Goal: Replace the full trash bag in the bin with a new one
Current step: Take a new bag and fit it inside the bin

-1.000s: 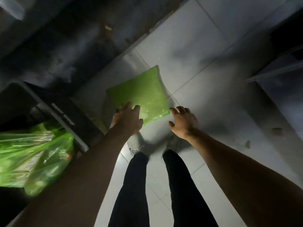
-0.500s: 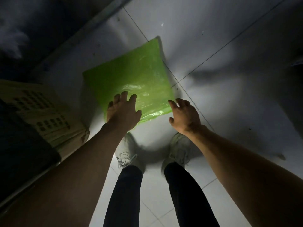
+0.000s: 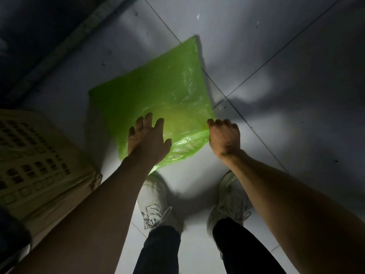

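A flat, empty green trash bag (image 3: pixel 158 91) lies on the pale tiled floor just ahead of my feet. My left hand (image 3: pixel 147 139) rests on its near edge with the fingers spread and pressing down. My right hand (image 3: pixel 224 136) is curled closed on the bag's near right corner, where the plastic is bunched and slightly lifted. The full bag and the bin's opening are out of frame.
A beige plastic basket (image 3: pixel 37 161) with a perforated side stands close at the left. A dark wall base (image 3: pixel 65 42) runs along the far left. My two pale sneakers (image 3: pixel 156 202) stand on the tiles (image 3: pixel 286 56) below the bag.
The view dropped closer to the floor and the full green bag left the frame. My left hand settled on the flat bag, and my right hand closed on its corner.
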The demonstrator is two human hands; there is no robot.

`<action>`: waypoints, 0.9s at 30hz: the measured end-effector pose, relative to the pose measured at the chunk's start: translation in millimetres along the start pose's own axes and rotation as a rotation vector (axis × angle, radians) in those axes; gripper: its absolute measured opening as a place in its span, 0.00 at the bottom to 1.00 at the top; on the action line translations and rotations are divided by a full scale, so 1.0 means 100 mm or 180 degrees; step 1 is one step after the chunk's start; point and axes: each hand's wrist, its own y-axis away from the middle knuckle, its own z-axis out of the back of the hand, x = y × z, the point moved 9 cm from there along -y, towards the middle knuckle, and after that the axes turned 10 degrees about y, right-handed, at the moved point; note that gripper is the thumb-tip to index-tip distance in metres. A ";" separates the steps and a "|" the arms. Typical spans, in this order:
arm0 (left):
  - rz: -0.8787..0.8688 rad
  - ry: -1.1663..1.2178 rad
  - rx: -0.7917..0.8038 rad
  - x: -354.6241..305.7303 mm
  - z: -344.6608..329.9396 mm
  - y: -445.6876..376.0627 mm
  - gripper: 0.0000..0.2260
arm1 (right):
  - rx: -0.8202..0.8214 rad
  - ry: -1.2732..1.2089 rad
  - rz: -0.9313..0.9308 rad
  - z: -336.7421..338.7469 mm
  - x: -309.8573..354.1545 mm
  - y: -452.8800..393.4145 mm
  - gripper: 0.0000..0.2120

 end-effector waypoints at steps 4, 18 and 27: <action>0.0067 -0.0050 0.0102 0.00 0.17 0.18 0.28 | 0.0076 -0.0218 0.0076 0.28 -0.03 0.13 0.09; -0.0103 0.0048 -0.0083 -1.00 2.88 1.63 0.24 | 0.0158 -0.0626 0.0518 3.34 -0.40 1.24 0.10; -0.0064 0.0053 -0.0366 -1.36 4.92 2.93 0.23 | -0.0283 -0.0877 0.0336 5.72 -0.96 1.92 0.11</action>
